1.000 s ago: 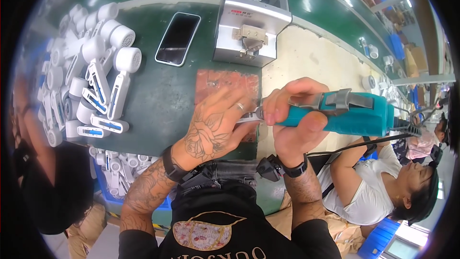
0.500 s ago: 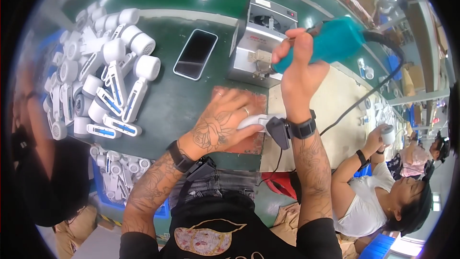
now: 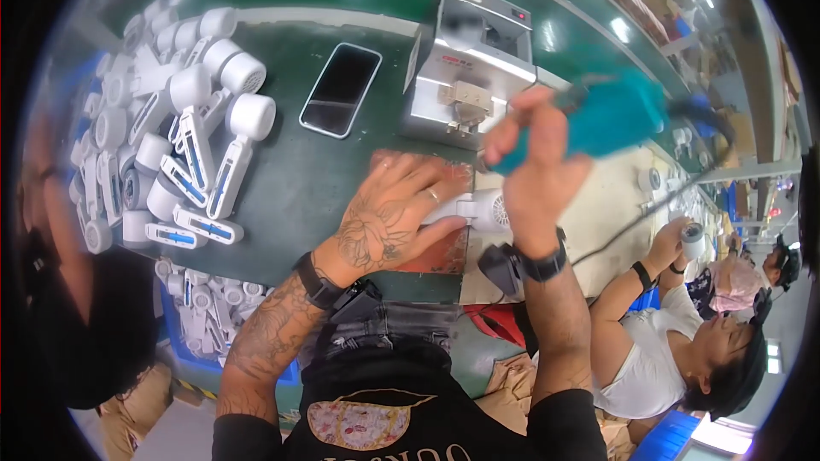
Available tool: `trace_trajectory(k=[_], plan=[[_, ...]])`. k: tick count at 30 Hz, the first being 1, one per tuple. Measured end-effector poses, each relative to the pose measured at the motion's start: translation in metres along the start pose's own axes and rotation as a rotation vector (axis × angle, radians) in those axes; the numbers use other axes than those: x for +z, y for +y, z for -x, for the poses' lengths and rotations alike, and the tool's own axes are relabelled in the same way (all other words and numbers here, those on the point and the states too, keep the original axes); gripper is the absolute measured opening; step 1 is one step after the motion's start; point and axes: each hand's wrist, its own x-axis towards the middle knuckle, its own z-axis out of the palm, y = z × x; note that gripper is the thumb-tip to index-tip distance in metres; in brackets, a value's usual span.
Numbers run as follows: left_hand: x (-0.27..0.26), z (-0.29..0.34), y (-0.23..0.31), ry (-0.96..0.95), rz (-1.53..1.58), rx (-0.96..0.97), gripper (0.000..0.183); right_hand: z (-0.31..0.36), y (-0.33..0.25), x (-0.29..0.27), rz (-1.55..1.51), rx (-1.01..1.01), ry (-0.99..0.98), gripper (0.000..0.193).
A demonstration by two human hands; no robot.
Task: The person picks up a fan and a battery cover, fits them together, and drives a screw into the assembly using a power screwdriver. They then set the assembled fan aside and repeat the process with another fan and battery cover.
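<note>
My left hand (image 3: 386,215) presses a white handheld fan (image 3: 490,210) down on a reddish-brown pad (image 3: 437,256), its fingers closed over the handle. The fan's round grilled head points right, toward my right wrist. In my right hand (image 3: 542,175) is a teal electric screwdriver (image 3: 611,119), gripped above the fan and blurred by motion. Its tip is hidden by my fingers. Just beyond both hands stands a silver box-shaped machine (image 3: 427,107), probably a screw feeder, with a small metal outlet at its front.
Many white fans (image 3: 184,128) are heaped on the table's left, beside a phone (image 3: 342,90). Below the edge, a blue crate (image 3: 184,337) holds more. The screwdriver's dark cable (image 3: 632,218) crosses the pale board (image 3: 589,205). A co-worker (image 3: 658,350) holds a white part at right.
My right hand has drawn the screwdriver away from the machine's outlet, nearer to me. The fan's head, earlier mostly covered by my right wrist, now shows. My left hand keeps its place.
</note>
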Motion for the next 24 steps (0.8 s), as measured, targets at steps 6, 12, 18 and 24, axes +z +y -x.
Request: trace_trajectory(k=[6,12,18,24], plan=[[-0.004,-0.004,0.0,-0.083,0.016,0.036,0.042,0.022,-0.006,-0.023,0.002,0.038,-0.053,0.057],[-0.003,-0.002,0.001,-0.087,0.007,0.022,0.042,0.026,0.002,-0.024,-0.036,0.055,-0.076,0.056],[-0.002,-0.004,0.002,-0.077,-0.007,0.041,0.044,0.027,0.012,-0.025,-0.068,0.064,-0.097,0.047],[-0.002,-0.007,0.002,-0.079,-0.043,0.051,0.044,0.028,0.016,-0.025,-0.11,0.056,-0.1,0.042]])
